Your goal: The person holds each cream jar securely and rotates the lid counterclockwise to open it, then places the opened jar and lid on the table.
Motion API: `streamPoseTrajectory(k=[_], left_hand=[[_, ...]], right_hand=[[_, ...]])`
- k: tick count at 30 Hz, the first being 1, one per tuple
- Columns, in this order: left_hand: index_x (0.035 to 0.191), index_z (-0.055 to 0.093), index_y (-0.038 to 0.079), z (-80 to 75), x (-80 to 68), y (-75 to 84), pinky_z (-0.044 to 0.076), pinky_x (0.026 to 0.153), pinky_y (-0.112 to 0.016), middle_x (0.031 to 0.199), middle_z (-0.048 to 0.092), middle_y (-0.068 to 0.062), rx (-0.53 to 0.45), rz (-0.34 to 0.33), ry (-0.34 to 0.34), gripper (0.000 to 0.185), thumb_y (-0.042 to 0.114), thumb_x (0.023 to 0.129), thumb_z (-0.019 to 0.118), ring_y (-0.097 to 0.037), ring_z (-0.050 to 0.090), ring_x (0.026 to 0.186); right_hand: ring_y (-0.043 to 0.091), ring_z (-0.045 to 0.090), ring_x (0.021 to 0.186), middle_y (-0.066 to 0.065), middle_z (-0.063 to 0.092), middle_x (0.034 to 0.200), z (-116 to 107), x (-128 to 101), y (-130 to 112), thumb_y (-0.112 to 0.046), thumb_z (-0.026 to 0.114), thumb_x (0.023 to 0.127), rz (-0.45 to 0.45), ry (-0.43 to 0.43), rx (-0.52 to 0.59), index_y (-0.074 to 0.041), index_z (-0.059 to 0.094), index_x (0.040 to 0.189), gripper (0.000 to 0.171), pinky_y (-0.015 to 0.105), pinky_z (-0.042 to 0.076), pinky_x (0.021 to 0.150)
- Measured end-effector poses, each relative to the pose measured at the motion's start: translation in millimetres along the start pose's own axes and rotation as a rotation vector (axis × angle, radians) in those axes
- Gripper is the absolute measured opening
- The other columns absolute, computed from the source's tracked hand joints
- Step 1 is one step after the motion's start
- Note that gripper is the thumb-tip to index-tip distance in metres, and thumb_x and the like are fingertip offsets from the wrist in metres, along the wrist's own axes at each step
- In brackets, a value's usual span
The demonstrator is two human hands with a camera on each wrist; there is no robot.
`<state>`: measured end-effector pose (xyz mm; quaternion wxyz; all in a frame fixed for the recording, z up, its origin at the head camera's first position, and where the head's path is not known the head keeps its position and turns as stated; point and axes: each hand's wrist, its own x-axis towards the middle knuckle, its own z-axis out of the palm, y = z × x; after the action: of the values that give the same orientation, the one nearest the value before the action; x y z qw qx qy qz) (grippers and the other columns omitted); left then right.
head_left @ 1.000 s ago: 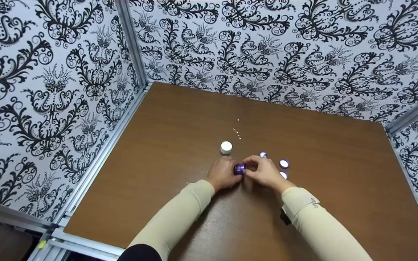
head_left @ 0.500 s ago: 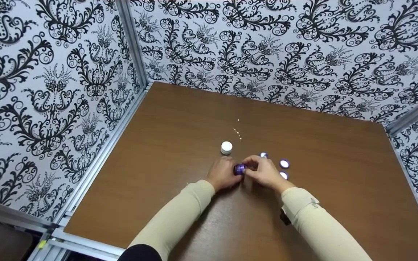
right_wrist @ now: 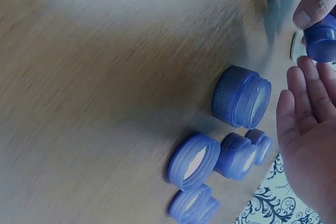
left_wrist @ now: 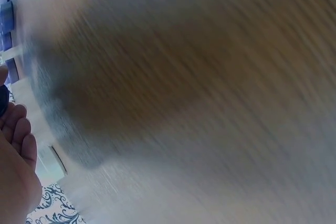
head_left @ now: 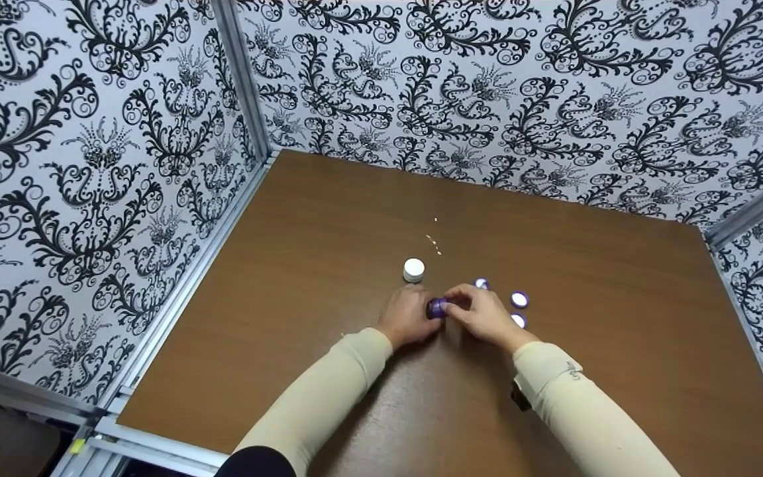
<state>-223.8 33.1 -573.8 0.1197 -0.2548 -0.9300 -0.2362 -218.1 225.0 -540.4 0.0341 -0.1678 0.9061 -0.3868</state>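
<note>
A small dark purple jar [head_left: 436, 308] is held between my two hands, just above the table. My left hand [head_left: 408, 317] grips its left end with curled fingers. At its right end, my right hand [head_left: 484, 315] pinches with thumb and forefinger. In the right wrist view the jar [right_wrist: 321, 38] sits between a thumb and several fingertips, cut off by the frame's edge. The left wrist view catches the curled fingers [left_wrist: 21, 135] against a dark round edge. Part of the jar is hidden by the fingers.
A white-lidded round container [head_left: 413, 269] stands beyond my left hand. Purple jars with pale tops [head_left: 519, 299] stand right of my right hand; the right wrist view shows several purple pieces, including a jar [right_wrist: 239, 98]. Pale specks [head_left: 433, 244] lie farther back, before a patterned wall.
My right thumb has shifted slightly left and now overlaps more of the purple jar. Both arms and the other things are where they were.
</note>
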Motion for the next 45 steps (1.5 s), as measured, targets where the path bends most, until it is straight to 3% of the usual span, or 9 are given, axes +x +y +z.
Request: streamPoseTrajectory(k=[7, 16, 33, 45], left_hand=[[0.086, 0.072, 0.012, 0.0, -1.4, -0.5, 0.051, 0.069, -0.034, 0.082, 0.063, 0.002, -0.007, -0.001, 0.012, 0.028, 0.038, 0.076, 0.079, -0.017, 0.061, 0.077], [0.084, 0.072, 0.013, 0.1, -1.9, -0.9, 0.05, 0.069, -0.034, 0.079, 0.062, 0.002, 0.01, 0.016, 0.019, 0.027, 0.036, 0.074, 0.079, -0.019, 0.061, 0.076], [0.088, 0.074, 0.014, -8.6, -8.4, -3.0, 0.051, 0.073, -0.033, 0.085, 0.065, 0.002, 0.024, -0.058, -0.035, 0.027, 0.037, 0.075, 0.078, -0.018, 0.062, 0.083], [0.086, 0.073, 0.014, -5.7, -5.9, -3.8, 0.051, 0.071, -0.035, 0.083, 0.064, 0.002, 0.0, -0.054, -0.028, 0.026, 0.037, 0.075, 0.079, -0.018, 0.061, 0.079]], right_hand=[[0.019, 0.067, 0.092, 0.0, 0.072, 0.097, -0.6, -0.6, -1.5, -0.025, 0.072, 0.092, 0.002, -0.009, -0.01, -0.01, 0.072, 0.106, 0.021, 0.042, 0.05, 0.085], [0.022, 0.068, 0.091, 0.003, 0.072, 0.098, 0.2, -0.2, 0.7, -0.014, 0.072, 0.089, -0.046, -0.025, 0.047, -0.006, 0.07, 0.107, 0.02, 0.045, 0.052, 0.084], [0.026, 0.067, 0.093, 0.009, 0.069, 0.102, 4.8, 3.8, -6.5, 0.0, 0.072, 0.084, -0.052, -0.091, 0.141, -0.002, 0.065, 0.111, 0.028, 0.041, 0.053, 0.084], [0.029, 0.067, 0.094, 0.01, 0.07, 0.102, 2.6, 3.1, -6.5, -0.002, 0.069, 0.088, -0.059, -0.069, 0.154, -0.002, 0.066, 0.109, 0.022, 0.042, 0.052, 0.085]])
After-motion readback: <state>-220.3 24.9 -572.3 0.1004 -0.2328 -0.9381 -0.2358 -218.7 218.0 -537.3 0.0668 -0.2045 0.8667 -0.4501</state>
